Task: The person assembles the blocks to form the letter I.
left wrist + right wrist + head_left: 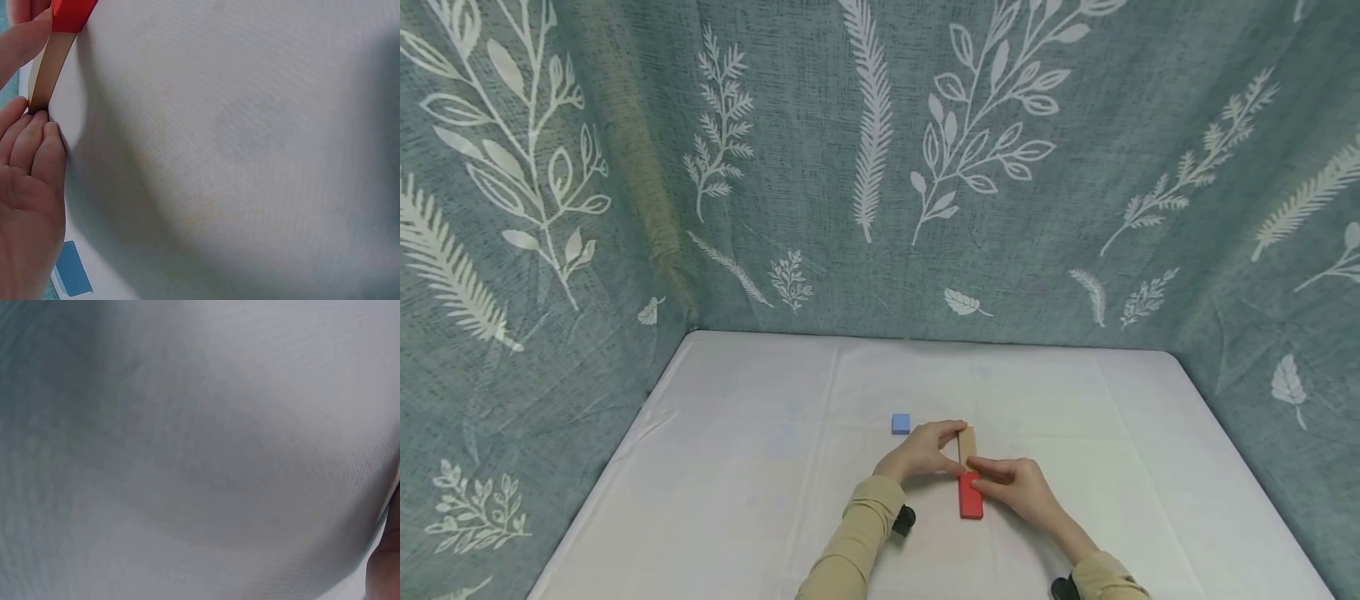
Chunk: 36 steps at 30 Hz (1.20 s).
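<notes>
A light wooden block lies lengthwise away from me, end to end with a red block on the near side. My left hand grips the wooden block along its length, fingertips at its far end and thumb where it meets the red one. In the left wrist view the left fingers bend against the wooden end. From the right, my right hand pinches the red block near its far end, with the index fingertip over the seam. The right wrist view has mostly blurred cloth, with a bit of hand.
A small blue block sits just left of the left hand, on the white-covered table. Leaf-patterned green curtains stand along the table's back and sides. Dark wrist devices hang close over the cloth.
</notes>
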{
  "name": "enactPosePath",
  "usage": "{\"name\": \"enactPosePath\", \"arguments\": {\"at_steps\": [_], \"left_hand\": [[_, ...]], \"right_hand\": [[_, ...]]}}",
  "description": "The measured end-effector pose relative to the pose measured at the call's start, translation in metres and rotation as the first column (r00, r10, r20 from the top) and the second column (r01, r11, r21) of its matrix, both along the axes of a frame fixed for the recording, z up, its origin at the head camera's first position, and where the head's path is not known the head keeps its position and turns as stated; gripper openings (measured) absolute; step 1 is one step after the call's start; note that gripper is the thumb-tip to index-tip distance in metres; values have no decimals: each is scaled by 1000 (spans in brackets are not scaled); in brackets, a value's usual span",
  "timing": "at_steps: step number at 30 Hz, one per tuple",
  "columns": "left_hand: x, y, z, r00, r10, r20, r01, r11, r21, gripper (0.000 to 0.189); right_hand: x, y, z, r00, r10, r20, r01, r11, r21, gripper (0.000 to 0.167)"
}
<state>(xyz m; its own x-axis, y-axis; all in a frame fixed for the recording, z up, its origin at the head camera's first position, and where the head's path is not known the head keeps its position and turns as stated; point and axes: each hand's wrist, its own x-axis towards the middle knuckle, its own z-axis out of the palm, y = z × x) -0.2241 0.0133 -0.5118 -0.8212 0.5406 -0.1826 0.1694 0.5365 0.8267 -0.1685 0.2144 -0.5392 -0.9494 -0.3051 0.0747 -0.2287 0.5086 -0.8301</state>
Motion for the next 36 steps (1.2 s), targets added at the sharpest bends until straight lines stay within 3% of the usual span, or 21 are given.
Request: {"name": "enactPosePath", "arguments": {"at_steps": [5,15,20,24,30,36], "left_hand": [[0,0,-2,1000,-6,-15,6,1000,1,72],[2,-3,-4,993,-41,-110,41,999,-2,73],[6,-3,3,985,-45,-167,37,998,-49,72],[6,-9,9,980,-32,-194,29,999,-18,65],[-4,-29,19,976,-15,-216,25,999,41,61],[-14,-54,29,967,17,-256,-16,1000,4,60]], "right_hand": [[0,1,1,1000,6,-6,-6,1000,2,39],[-2,-2,1,999,35,16,-35,999,-1,39],[-1,-1,3,999,19,25,-19,1000,-20,38],[1,-3,6,999,7,34,-7,1000,-25,37],[0,-2,2,999,9,48,-8,1000,-28,40],[1,-2,2,999,5,44,-4,1000,-28,42]]}}
